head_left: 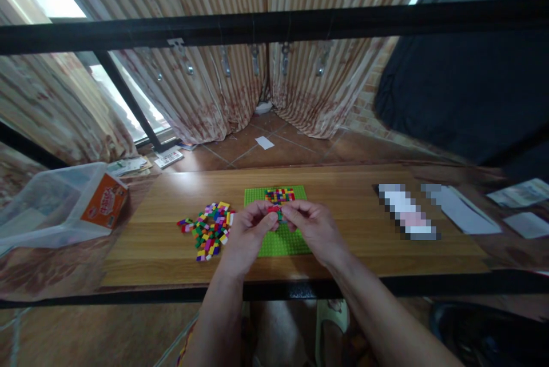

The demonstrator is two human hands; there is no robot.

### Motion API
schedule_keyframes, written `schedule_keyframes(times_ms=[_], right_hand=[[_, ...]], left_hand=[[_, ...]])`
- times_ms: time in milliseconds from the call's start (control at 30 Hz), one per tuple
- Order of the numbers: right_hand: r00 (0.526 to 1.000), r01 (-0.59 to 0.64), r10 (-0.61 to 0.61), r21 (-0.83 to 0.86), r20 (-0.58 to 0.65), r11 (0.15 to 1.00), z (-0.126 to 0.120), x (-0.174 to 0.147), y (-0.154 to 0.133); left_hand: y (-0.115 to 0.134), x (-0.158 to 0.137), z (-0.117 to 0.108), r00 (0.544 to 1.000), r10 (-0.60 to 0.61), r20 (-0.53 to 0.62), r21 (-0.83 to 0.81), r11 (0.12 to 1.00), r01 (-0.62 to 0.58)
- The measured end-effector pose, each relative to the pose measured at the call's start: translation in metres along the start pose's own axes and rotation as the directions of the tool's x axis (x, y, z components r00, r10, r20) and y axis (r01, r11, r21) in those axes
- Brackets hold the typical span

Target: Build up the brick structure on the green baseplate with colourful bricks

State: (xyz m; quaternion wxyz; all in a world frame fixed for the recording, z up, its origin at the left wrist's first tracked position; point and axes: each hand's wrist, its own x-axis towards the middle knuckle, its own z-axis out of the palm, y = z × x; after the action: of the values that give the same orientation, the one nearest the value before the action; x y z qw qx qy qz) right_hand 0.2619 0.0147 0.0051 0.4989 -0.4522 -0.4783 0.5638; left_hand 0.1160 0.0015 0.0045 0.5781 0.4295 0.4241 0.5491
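Wooden table (351, 212) before striped curtains (206, 98) — green baseplate (283, 241) at centre, loose bricks (209, 228) heaped left. Left hand (249, 234) and right hand (311, 226) meeting above the plate — fingertips pinched on small bricks (277, 212).

Left hand (247, 234) and right hand (312, 224): bare, no gloves, rings or watch visible. Both forearms uncovered, no sleeves in view. Below the table edge, a pale slipper (331, 321) on one foot.
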Motion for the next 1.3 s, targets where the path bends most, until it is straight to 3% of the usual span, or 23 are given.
schedule_keyframes(times_ms=[133, 233, 400, 567, 733, 967, 1167, 1300], right_hand=[[0.996, -0.084, 0.081, 0.127, 0.027, 0.988, -0.001, 0.001, 0.001], [0.993, -0.118, 0.112, 0.198, 0.043, 0.973, -0.004, 0.001, -0.001], [0.994, -0.108, 0.107, 0.194, 0.016, 0.975, -0.009, 0.004, -0.001], [0.997, 0.001, -0.003, -0.023, -0.077, 1.0, -0.02, 0.012, 0.002], [0.988, 0.019, -0.067, -0.317, -0.142, 0.948, -0.044, 0.02, 0.001], [0.991, 0.065, -0.114, -0.5, -0.068, 0.863, -0.059, 0.024, 0.008], [0.99, 0.104, -0.141, -0.613, -0.013, 0.783, -0.047, 0.023, 0.015], [0.973, 0.221, -0.209, -0.651, 0.098, 0.726, -0.035, 0.022, 0.022]], left_hand=[[0.001, -0.001, 0.0, 1.0, -0.014, -0.008, -0.068, 0.998, 0.014], [0.003, -0.001, -0.002, 0.996, -0.031, -0.087, -0.122, 0.992, 0.02], [0.006, 0.001, -0.008, 0.982, -0.075, -0.175, -0.17, 0.984, 0.045], [0.006, 0.001, -0.012, 0.968, -0.123, -0.221, -0.166, 0.982, 0.087], [0.0, 0.003, -0.02, 0.957, -0.15, -0.249, -0.1, 0.987, 0.129], [-0.001, 0.002, -0.024, 0.951, -0.138, -0.278, -0.066, 0.99, 0.125], [0.0, 0.001, -0.025, 0.95, -0.134, -0.283, -0.05, 0.991, 0.125], [0.001, 0.0, -0.027, 0.953, -0.118, -0.279, -0.021, 0.993, 0.117]])
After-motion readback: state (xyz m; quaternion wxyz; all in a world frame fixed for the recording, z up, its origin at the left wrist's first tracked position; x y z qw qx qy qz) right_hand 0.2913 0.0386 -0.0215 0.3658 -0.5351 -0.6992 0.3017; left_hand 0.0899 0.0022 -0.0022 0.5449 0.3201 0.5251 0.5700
